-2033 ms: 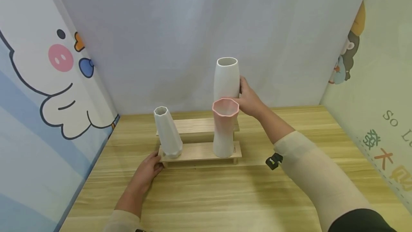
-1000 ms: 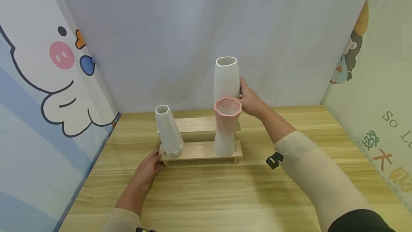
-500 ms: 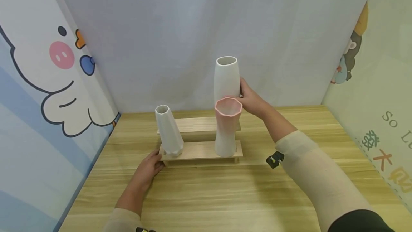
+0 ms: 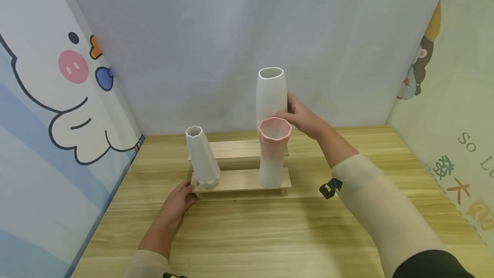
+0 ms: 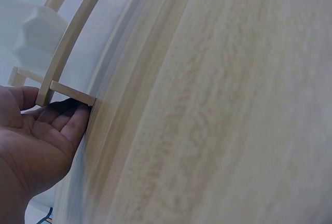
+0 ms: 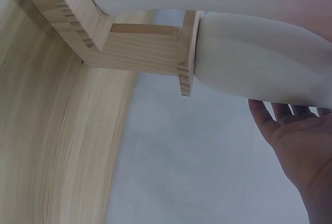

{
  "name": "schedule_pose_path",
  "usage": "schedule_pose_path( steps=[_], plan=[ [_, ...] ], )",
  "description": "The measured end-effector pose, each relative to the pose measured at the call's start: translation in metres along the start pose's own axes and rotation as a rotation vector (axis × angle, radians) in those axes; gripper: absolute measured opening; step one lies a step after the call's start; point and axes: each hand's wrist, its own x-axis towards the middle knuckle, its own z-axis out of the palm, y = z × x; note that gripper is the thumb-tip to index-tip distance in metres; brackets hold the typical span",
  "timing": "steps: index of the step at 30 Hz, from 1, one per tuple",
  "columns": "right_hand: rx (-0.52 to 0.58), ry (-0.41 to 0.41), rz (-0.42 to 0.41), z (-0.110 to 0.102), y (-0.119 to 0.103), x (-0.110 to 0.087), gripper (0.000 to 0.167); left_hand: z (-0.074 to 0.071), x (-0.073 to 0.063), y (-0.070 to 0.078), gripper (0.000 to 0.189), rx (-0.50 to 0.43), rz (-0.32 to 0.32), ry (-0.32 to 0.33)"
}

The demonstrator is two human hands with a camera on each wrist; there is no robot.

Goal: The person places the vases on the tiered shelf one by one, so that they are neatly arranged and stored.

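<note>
A two-tier wooden stand (image 4: 239, 179) bears three vases. My left hand (image 4: 175, 205) grips the stand's left end; the left wrist view shows the thumb by the lower shelf and fingers at its leg. On the upper tier, at the right, stands a tall white vase (image 4: 271, 95). My right hand (image 4: 305, 119) holds it from the right, thumb across its front and fingers behind. A pink-rimmed vase (image 4: 272, 158) stands on the lower tier in front and hides the white vase's base. At the lower tier's left end is a slim faceted white vase (image 4: 202, 158).
The stand sits on a wood-grain table (image 4: 247, 231). Behind it hangs a pale grey curtain (image 4: 200, 46). Side panels with cartoon prints, a left panel (image 4: 42, 140) and a right panel (image 4: 444, 119), flank the table.
The pink-rimmed vase has shifted slightly to the right. My right thumb now shows more clearly above its rim, against the tall white vase. My left hand keeps its grip on the stand.
</note>
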Motion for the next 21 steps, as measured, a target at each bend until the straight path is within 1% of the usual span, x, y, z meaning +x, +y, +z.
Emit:
schedule_pose_path(
  steps=[7, 13, 18, 21],
  plan=[
    [0.022, 0.001, 0.011, -0.002, 0.001, 0.002, 0.072, -0.001, 0.000, -0.002, 0.057, 0.005, 0.008, 0.000],
    [0.027, -0.004, 0.011, -0.001, 0.002, 0.000, 0.066, 0.000, 0.000, -0.002, 0.057, 0.010, 0.005, -0.002],
    [0.026, -0.026, 0.015, -0.002, 0.004, -0.001, 0.064, 0.000, 0.000, -0.002, 0.057, 0.009, 0.001, 0.002],
    [0.017, -0.040, 0.027, 0.001, -0.007, -0.007, 0.066, 0.000, 0.000, -0.002, 0.056, 0.011, -0.001, 0.005]
  ],
)
